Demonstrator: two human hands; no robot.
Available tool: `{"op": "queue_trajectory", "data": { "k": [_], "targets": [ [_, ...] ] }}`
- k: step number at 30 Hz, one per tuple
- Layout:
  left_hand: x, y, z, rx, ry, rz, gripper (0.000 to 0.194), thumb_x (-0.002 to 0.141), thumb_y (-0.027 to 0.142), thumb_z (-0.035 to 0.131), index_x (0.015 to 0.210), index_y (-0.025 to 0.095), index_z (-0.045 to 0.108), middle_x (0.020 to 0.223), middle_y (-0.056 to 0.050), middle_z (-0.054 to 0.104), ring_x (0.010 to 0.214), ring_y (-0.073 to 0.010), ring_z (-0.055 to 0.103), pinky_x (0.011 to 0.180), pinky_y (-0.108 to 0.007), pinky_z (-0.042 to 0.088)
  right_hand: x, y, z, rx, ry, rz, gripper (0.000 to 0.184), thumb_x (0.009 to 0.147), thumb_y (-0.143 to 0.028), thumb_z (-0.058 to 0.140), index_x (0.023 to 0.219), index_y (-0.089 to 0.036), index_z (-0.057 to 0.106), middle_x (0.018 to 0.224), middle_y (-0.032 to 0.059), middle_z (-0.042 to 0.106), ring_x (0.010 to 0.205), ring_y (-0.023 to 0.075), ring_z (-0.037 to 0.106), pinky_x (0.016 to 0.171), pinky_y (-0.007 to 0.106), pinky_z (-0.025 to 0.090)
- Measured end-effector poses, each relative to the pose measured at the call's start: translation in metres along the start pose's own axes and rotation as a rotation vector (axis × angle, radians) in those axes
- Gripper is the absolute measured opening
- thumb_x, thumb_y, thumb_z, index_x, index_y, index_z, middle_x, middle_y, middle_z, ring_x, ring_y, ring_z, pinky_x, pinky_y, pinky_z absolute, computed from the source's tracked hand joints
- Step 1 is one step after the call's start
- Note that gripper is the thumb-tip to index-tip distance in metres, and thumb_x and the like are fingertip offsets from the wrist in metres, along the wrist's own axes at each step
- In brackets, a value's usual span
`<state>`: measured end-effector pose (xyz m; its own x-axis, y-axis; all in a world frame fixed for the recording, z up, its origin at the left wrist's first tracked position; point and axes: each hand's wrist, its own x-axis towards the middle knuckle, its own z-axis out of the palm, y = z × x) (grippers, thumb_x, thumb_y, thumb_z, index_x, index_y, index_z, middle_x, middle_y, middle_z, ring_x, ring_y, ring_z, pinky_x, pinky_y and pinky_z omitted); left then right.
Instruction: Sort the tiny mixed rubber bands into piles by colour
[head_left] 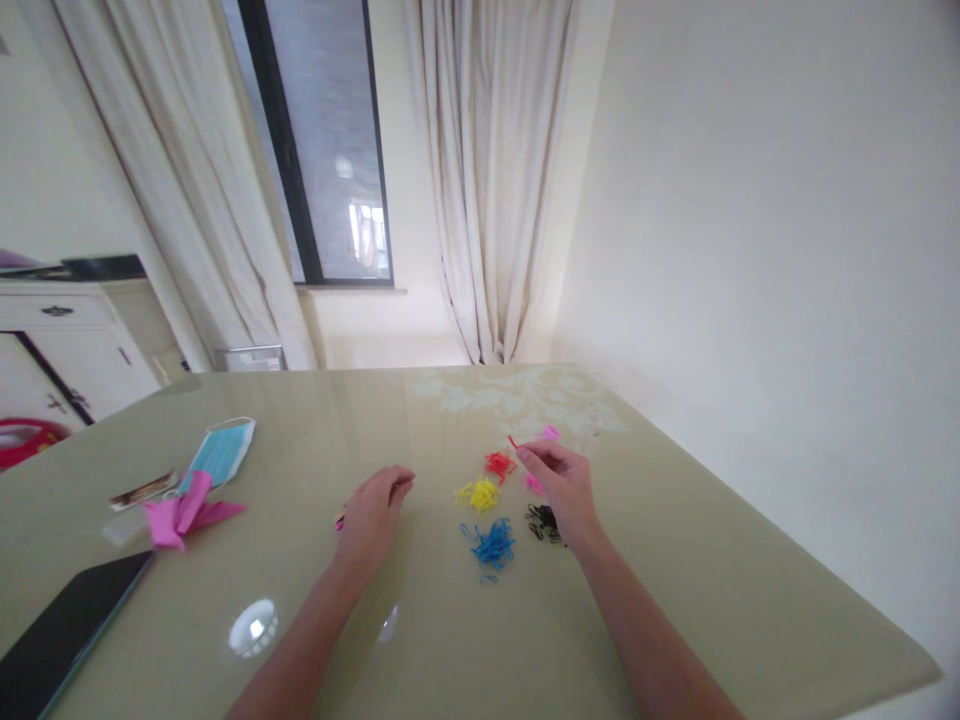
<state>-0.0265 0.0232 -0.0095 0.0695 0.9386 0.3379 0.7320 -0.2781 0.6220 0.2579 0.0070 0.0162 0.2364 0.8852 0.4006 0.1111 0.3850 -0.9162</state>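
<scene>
My right hand pinches a small red rubber band between thumb and fingertips, just above the table. Below it lie small heaps: red rubber bands, yellow rubber bands, blue rubber bands and black rubber bands. Pink rubber bands are partly covered by the right hand. To the left, my left hand hovers at or on the tabletop, fingers curled together; what they hold, if anything, is hidden. A few mixed-colour bands peek out beside its outer edge.
A glossy table carries a blue face mask, a bright pink folded piece, a small narrow packet and a dark flat device on the left. Lamp light reflects off its surface. A white wall borders the right side.
</scene>
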Motion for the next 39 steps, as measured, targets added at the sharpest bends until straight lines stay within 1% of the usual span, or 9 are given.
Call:
{"op": "queue_trajectory", "data": {
  "k": [3,7,10,13,17,23,34,37,39],
  "targets": [
    [0.001,0.005,0.000,-0.077,0.017,-0.027,0.025,0.092,0.029,0.052,0.099,0.019,0.073,0.103,-0.011,0.080,0.096,-0.0269,0.073,0.089,-0.039,0.052,0.009,0.010,-0.002,-0.255,-0.017,-0.066,0.027,0.087,-0.043,0.073,0.086,-0.018,0.080,0.073,0.0047,0.072,0.064,0.0179,0.060,0.059,0.030,0.046],
    [0.002,0.009,0.000,-0.233,-0.019,-0.072,0.022,0.088,0.032,0.057,0.094,0.021,0.074,0.091,-0.008,0.081,0.086,-0.0257,0.075,0.084,-0.038,0.055,0.030,0.026,0.005,-0.639,-0.078,-0.132,0.017,0.086,-0.031,0.071,0.079,-0.019,0.080,0.070,0.0045,0.071,0.063,0.0179,0.060,0.062,0.030,0.044],
    [0.002,0.011,0.003,-0.364,-0.038,-0.096,0.022,0.084,0.038,0.062,0.088,0.022,0.075,0.085,-0.006,0.081,0.081,-0.0251,0.075,0.080,-0.037,0.057,0.040,0.033,0.013,-0.700,-0.083,-0.114,0.015,0.082,-0.023,0.075,0.067,-0.021,0.078,0.068,0.0050,0.069,0.062,0.0174,0.058,0.060,0.029,0.040],
    [0.001,0.014,0.007,-0.483,-0.064,-0.129,0.026,0.078,0.044,0.068,0.086,0.022,0.078,0.084,-0.007,0.082,0.080,-0.0252,0.075,0.080,-0.038,0.058,0.035,0.032,0.016,-0.726,-0.066,-0.106,0.017,0.081,-0.018,0.075,0.064,-0.022,0.079,0.070,0.0054,0.068,0.064,0.0177,0.057,0.060,0.029,0.039],
    [-0.004,0.027,0.010,-0.692,-0.128,-0.210,0.039,0.071,0.053,0.077,0.090,0.018,0.078,0.083,-0.009,0.081,0.078,-0.0238,0.075,0.078,-0.037,0.060,0.012,0.020,0.017,-0.608,-0.110,-0.165,0.013,0.089,-0.025,0.073,0.082,-0.024,0.084,0.078,0.0042,0.068,0.066,0.0170,0.058,0.065,0.030,0.043],
    [-0.014,0.043,0.010,-0.863,-0.207,-0.265,0.046,0.068,0.056,0.085,0.091,0.018,0.077,0.087,-0.010,0.082,0.084,-0.0247,0.077,0.082,-0.038,0.062,-0.011,0.001,0.035,-0.335,-0.343,-0.121,0.023,0.091,-0.042,0.074,0.086,-0.022,0.083,0.074,0.0024,0.066,0.065,0.0159,0.056,0.061,0.028,0.042],
    [-0.020,0.050,0.006,-0.871,-0.249,-0.242,0.043,0.070,0.055,0.085,0.091,0.018,0.076,0.088,-0.009,0.082,0.085,-0.0229,0.076,0.083,-0.036,0.061,-0.020,-0.011,0.041,-0.244,-0.400,-0.086,0.013,0.088,-0.027,0.073,0.080,-0.019,0.079,0.071,0.0004,0.065,0.063,0.0134,0.053,0.058,0.026,0.040],
    [-0.017,0.045,0.004,-0.813,-0.299,-0.208,0.046,0.072,0.052,0.083,0.104,0.019,0.076,0.097,-0.010,0.082,0.090,-0.0243,0.076,0.084,-0.037,0.060,-0.018,-0.010,0.041,-0.199,-0.381,-0.060,0.014,0.087,-0.030,0.072,0.080,-0.019,0.078,0.069,0.0001,0.065,0.062,0.0130,0.053,0.057,0.026,0.040],
    [-0.014,0.035,0.001,-0.664,-0.291,-0.166,0.048,0.077,0.051,0.078,0.113,0.020,0.075,0.102,-0.010,0.081,0.092,-0.0256,0.075,0.085,-0.039,0.059,-0.016,-0.009,0.039,-0.162,-0.372,-0.027,0.016,0.086,-0.032,0.072,0.081,-0.018,0.078,0.071,0.0007,0.066,0.063,0.0133,0.054,0.058,0.026,0.041]
  ]
}}
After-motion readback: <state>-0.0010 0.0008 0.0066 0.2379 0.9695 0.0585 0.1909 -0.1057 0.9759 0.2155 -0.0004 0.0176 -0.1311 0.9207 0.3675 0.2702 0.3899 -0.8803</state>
